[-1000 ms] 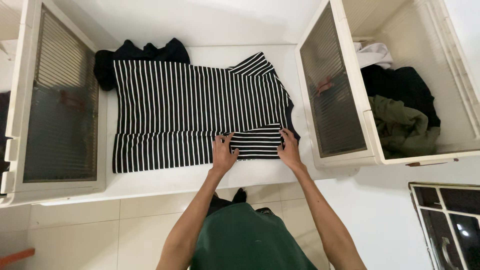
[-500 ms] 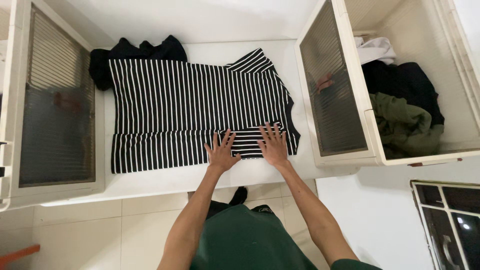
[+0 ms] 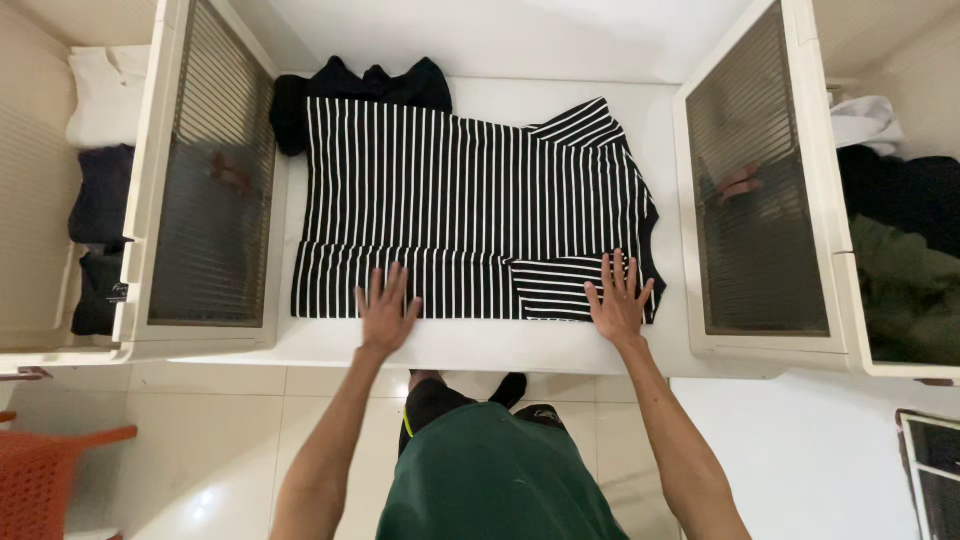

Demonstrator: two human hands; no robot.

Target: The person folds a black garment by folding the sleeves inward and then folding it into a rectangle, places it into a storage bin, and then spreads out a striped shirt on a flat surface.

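White shelf [image 3: 560, 345] between two mesh-fronted bins [image 3: 215, 200] carries a striped shirt [image 3: 450, 190], spread flat with its near edge and sleeve folded in; a black garment [image 3: 365, 82] lies just behind it. Left hand [image 3: 385, 312] and right hand [image 3: 620, 300] lie open, palms flat on the fold. Pressing evenly outward along that fold, I judge, would keep the edge straight and unwrinkled.

White counter [image 3: 520, 345] runs across the middle of the frame, white wall above it. Cream cabinet doors with mesh panels stand open at left [image 3: 210, 190] and right [image 3: 760, 190], shelves behind them stacked with clothes. Below me, glossy cream floor tiles [image 3: 210, 450]; orange plastic basket [image 3: 45, 480] lower left, light reflecting beside it.
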